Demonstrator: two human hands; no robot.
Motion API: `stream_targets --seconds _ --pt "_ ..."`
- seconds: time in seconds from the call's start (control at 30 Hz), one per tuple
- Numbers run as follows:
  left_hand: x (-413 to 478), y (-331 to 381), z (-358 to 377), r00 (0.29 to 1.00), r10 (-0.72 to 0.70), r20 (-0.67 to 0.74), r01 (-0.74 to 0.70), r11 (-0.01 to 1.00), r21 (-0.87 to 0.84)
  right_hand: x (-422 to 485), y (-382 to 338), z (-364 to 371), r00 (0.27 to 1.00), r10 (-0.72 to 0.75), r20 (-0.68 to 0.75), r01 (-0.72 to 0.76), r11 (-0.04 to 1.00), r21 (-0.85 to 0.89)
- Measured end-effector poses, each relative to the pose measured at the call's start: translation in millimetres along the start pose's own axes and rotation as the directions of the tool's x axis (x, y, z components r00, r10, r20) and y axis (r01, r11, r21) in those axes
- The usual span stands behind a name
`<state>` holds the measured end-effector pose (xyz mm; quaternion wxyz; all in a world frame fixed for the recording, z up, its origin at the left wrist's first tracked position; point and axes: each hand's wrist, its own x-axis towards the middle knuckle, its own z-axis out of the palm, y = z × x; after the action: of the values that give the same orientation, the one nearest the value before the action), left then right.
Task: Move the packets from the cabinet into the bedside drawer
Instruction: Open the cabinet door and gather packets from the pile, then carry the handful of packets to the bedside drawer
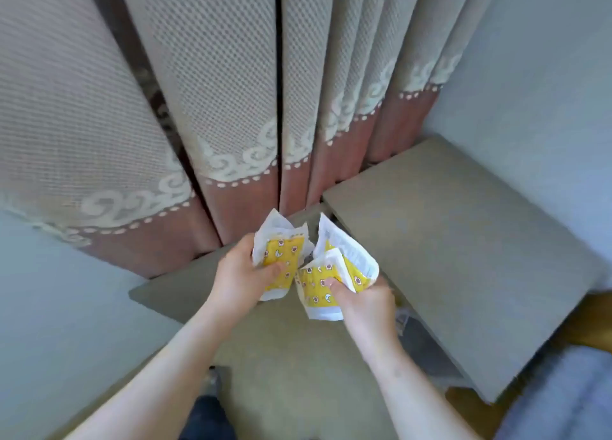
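Left-hand grip (241,274): fingers and thumb curled round one yellow-and-white plastic packet (281,257). The thumb lies across its yellow face and its white top edge stands up above the hand.
Right-hand grip (364,302): closed on two more yellow-and-white packets, pinched together at their lower right. The front packet (318,290) shows its yellow face. The rear packet (347,251) shows a white side and fans out up and to the right.
Where the packets are: all three are in the hands, near each other, in the air over the grey-brown lower surface (281,357) and in front of the curtain hem.
Print on the packets: small white figures outlined in red and a pale crescent on the yellow ground. The rear packet's white side has rows of grey print, too blurred to read. No brand name can be made out.
Tabletop: a grey-brown flat tabletop (447,241) lies to the right of the hands and sits higher than the surface below them.
Backdrop: beige woven curtains (215,92) with a cream scroll border above a rust-brown band, and a pale blue-grey wall (546,75) at the right.
Lower right: a strip of wooden floor (589,320) and blue-grey fabric (563,396).
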<state>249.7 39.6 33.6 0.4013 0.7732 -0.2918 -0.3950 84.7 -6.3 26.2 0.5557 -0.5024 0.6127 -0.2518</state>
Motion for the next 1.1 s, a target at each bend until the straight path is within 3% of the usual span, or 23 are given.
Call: stream_targets --seconds 0.2,0.37,0.53,0.63,0.87,1.1 --pt "-97.7 73.9 -71.6 0.953 -0.056 -0.298 -0.043 0.948 -0.316 -71.5 -107.4 -14.7 0.982 -0.147 0.12 0.121 0.972 0.199" --pt "-171.6 106.4 -123.1 0.884 -0.141 -0.446 -0.165 0.798 -0.58 -136.2 -172.2 -6.1 0.939 -0.258 0.226 0.164 0.917 0.364" --pt "-243.7 112.1 -197.6 0.819 -0.209 -0.535 -0.271 0.68 -0.681 -216.6 -208.0 46.5 0.899 -0.295 0.324 0.114 0.872 0.477" --pt "-292.8 99.7 -255.1 0.739 -0.265 -0.619 -0.367 0.612 -0.7 -275.8 -224.2 99.8 0.855 -0.317 0.411 0.085 0.866 0.492" --pt "-417.8 39.7 -387.8 0.527 -0.365 -0.767 -0.585 0.499 -0.639 -443.9 -223.9 225.6 0.633 -0.252 0.732 -0.068 0.924 0.377" --pt "-534.2 -20.7 -487.2 0.256 -0.455 -0.853 -0.72 0.5 -0.482 -600.9 -212.0 325.6 0.298 -0.226 0.927 -0.075 0.963 0.259"
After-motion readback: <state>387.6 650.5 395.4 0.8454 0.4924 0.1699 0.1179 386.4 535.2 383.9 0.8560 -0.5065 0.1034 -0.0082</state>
